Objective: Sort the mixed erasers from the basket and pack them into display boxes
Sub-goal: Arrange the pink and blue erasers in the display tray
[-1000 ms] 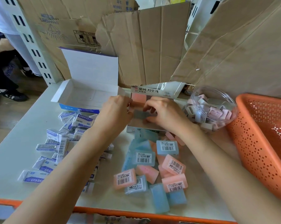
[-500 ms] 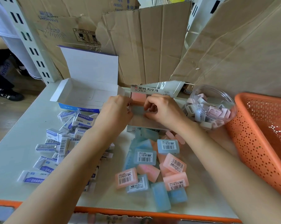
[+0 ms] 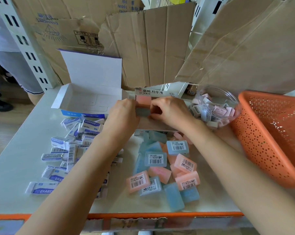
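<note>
Both my hands work inside a small display box (image 3: 156,93) with Korean lettering at the table's middle back. My left hand (image 3: 122,114) and my right hand (image 3: 168,111) pinch a grey-blue eraser (image 3: 143,111) from either side, just in front of a pink eraser (image 3: 143,100) standing in the box. A heap of pink and blue erasers (image 3: 167,165) with barcodes lies in front of the box. White sleeved erasers (image 3: 70,146) marked ERASER are scattered on the left. An open white and blue display box (image 3: 85,102) stands at the back left.
An orange perforated basket (image 3: 272,133) stands at the right edge. A clear round tub (image 3: 216,106) of small pastel erasers sits beside it. Cardboard sheets (image 3: 150,43) lean behind the table. A person's legs (image 3: 1,85) show at the far left. The table front has an orange edge (image 3: 143,215).
Both hands have stayed in the display box, the right fingers shifting slightly as they press the grey-blue eraser in against the pink one. The view has drifted slightly.
</note>
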Demonstrator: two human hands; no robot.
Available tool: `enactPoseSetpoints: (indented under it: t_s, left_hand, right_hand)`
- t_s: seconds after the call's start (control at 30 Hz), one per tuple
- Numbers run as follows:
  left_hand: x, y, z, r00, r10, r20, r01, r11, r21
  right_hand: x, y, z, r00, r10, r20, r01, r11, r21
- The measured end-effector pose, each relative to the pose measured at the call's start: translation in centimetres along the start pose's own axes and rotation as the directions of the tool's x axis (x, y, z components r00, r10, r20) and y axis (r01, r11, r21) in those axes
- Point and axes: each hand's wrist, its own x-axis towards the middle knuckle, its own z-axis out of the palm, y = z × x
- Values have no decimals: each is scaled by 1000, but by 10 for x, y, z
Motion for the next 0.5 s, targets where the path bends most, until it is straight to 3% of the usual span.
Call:
enactPoseSetpoints:
  t_s: [0.17,0.3,0.43,0.5]
  left_hand:
    - [-5,7,-4,991,27,-131,-29,1000,-12]
    - [-8,18,-16,955,147,-258,-169,983,-68]
    - [-23,34,-32,901,391,-188,-409,910,-64]
    - [-39,40,-38,861,503,-74,-507,861,-42]
  right_hand:
    - [-20,3,-10,987,89,-137,-68,985,156]
    - [-46,5,-22,969,89,-231,-31,969,244]
    - [-77,9,-31,950,117,-291,-35,962,271]
    - [-92,10,-31,937,118,-329,-22,959,283]
